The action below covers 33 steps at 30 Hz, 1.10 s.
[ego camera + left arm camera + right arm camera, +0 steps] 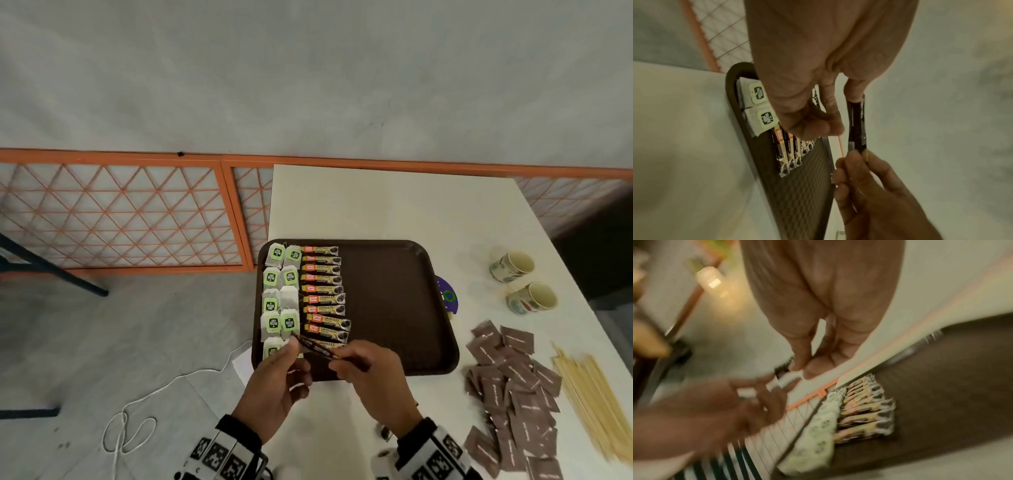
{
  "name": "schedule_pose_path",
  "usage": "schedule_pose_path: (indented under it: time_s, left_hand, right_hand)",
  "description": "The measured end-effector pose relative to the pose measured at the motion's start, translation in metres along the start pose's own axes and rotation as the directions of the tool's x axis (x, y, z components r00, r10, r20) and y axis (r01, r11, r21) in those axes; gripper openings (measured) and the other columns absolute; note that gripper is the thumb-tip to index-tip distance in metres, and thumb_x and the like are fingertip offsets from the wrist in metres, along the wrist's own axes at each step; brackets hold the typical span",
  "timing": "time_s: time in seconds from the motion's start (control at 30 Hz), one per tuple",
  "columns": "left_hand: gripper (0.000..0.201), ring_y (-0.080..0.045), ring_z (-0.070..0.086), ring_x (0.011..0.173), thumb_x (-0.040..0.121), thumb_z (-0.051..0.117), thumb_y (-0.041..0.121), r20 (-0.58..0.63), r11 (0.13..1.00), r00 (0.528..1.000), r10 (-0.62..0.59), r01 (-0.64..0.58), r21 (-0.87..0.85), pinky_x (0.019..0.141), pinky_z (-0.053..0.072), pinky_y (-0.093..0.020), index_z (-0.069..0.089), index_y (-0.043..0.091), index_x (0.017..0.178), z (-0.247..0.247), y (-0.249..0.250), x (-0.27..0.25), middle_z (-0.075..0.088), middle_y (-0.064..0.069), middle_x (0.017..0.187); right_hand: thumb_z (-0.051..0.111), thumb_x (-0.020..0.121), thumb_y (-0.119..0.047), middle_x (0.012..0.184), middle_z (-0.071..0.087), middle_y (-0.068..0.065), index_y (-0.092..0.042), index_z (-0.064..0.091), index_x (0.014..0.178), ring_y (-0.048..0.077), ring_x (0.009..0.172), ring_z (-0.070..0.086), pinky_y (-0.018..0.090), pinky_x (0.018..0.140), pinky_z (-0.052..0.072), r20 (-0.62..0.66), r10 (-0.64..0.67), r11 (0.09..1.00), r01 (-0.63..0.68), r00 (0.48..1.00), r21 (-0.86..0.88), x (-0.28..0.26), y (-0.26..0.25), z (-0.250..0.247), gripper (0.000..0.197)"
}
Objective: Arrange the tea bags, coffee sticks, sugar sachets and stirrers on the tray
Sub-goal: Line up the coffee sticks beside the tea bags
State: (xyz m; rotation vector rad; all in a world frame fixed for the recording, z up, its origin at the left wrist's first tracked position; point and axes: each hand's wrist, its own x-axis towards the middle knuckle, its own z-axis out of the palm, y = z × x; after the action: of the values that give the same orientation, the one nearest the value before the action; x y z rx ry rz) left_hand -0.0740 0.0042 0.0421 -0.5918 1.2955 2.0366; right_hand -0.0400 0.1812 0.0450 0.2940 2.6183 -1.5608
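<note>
A dark coffee stick (315,347) hangs just above the near left part of the brown tray (394,308). My left hand (294,344) pinches its left end and my right hand (337,359) pinches its right end. In the left wrist view the stick (856,123) spans between both hands. On the tray, tea bags (281,294) lie in two columns along the left side, with a column of coffee sticks (323,294) beside them. Brown sugar sachets (513,387) are heaped on the table to the right, and wooden stirrers (596,394) lie beyond them.
Two paper cups (512,267) (531,298) lie on their sides at the right of the white table (376,205). A purple disc (447,296) pokes out from under the tray's right rim. The tray's right half is bare. A white cord (178,377) trails on the floor.
</note>
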Motion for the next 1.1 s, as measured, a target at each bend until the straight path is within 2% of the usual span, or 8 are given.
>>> schedule_pose_path:
  time_s: [0.1,0.23,0.33,0.4,0.53,0.7,0.93,1.1]
  left_hand:
    - [0.037,-0.021,0.060,0.064,0.094,0.055,0.035,0.043,0.998,0.999,-0.030,0.032,-0.048,0.058,0.050,-0.030,0.063,0.003,0.110,-0.002,0.003,-0.004,0.064,-0.015,0.079]
    - [0.028,-0.021,0.065,0.067,0.086,0.064,0.016,0.088,0.998,0.996,0.003,-0.009,0.067,0.060,0.057,-0.027,0.067,-0.004,0.106,-0.007,0.005,-0.005,0.068,-0.018,0.082]
    - [0.021,-0.021,0.068,0.071,0.091,0.061,0.006,0.058,0.993,0.998,-0.002,-0.005,0.116,0.062,0.059,-0.025,0.066,-0.006,0.107,-0.011,0.006,-0.004,0.069,-0.018,0.083]
    - [0.021,-0.024,0.070,0.076,0.092,0.060,0.005,0.034,0.990,0.999,-0.002,-0.003,0.138,0.065,0.059,-0.027,0.067,-0.003,0.110,-0.013,0.005,-0.002,0.072,-0.019,0.086]
    - [0.020,-0.028,0.072,0.087,0.092,0.061,0.006,0.003,0.992,0.999,-0.045,0.044,0.117,0.071,0.059,-0.031,0.065,-0.003,0.110,-0.006,-0.006,-0.001,0.073,-0.022,0.097]
    - [0.024,-0.021,0.074,0.091,0.089,0.069,0.023,0.064,0.930,0.990,-0.129,0.098,0.355,0.078,0.058,-0.033,0.062,0.005,0.103,0.015,-0.021,-0.014,0.077,-0.006,0.097]
    - [0.011,-0.012,0.065,0.068,0.086,0.072,0.021,0.142,0.789,0.988,0.063,-0.136,0.599,0.059,0.049,-0.021,0.070,0.012,0.093,-0.001,-0.007,0.000,0.073,-0.005,0.077]
    - [0.008,-0.023,0.069,0.067,0.088,0.069,0.005,-0.083,0.918,0.986,0.144,-0.101,0.384,0.065,0.057,-0.031,0.067,-0.002,0.090,-0.011,-0.014,0.014,0.073,-0.018,0.079]
  right_hand:
    - [0.076,0.081,-0.006,0.088,0.067,-0.006,-0.014,0.076,0.089,-0.001,0.082,0.065,0.009,0.070,0.052,-0.110,-0.327,0.938,0.308,0.939,-0.158,-0.005,0.016,0.003,0.011]
    - [0.071,0.082,-0.009,0.097,0.065,-0.002,-0.015,0.076,0.093,-0.001,0.087,0.061,0.007,0.074,0.051,-0.119,-0.477,0.857,0.431,0.871,-0.283,-0.004,0.025,0.003,0.013]
    - [0.073,0.083,-0.002,0.103,0.065,-0.008,-0.020,0.074,0.101,0.001,0.092,0.063,0.008,0.075,0.051,-0.092,-0.371,0.910,0.342,0.924,-0.233,-0.006,0.022,0.002,0.025]
    - [0.068,0.086,0.002,0.098,0.070,-0.006,-0.019,0.069,0.106,0.010,0.089,0.068,0.016,0.075,0.055,-0.053,-0.142,0.988,0.144,0.988,0.052,-0.010,0.013,-0.002,0.029]
    - [0.067,0.091,-0.020,0.094,0.074,0.010,-0.013,0.066,0.108,0.024,0.084,0.071,0.032,0.077,0.058,0.107,0.314,0.813,-0.325,0.943,0.483,-0.016,-0.002,0.006,0.018]
    - [0.060,0.096,-0.024,0.095,0.071,0.020,-0.005,0.069,0.097,0.024,0.085,0.069,0.041,0.082,0.057,0.141,0.395,0.739,-0.405,0.908,0.538,-0.022,-0.002,0.012,0.021]
    - [0.050,0.100,-0.026,0.089,0.067,0.010,-0.015,0.061,0.097,0.027,0.074,0.069,0.041,0.067,0.056,0.584,0.269,0.954,-0.297,0.766,-0.051,-0.015,0.011,-0.001,0.017]
    - [0.059,0.097,-0.014,0.085,0.068,0.008,-0.005,0.066,0.108,0.019,0.072,0.066,0.025,0.064,0.054,0.415,0.332,0.855,-0.456,0.847,0.248,-0.005,0.012,-0.004,0.016]
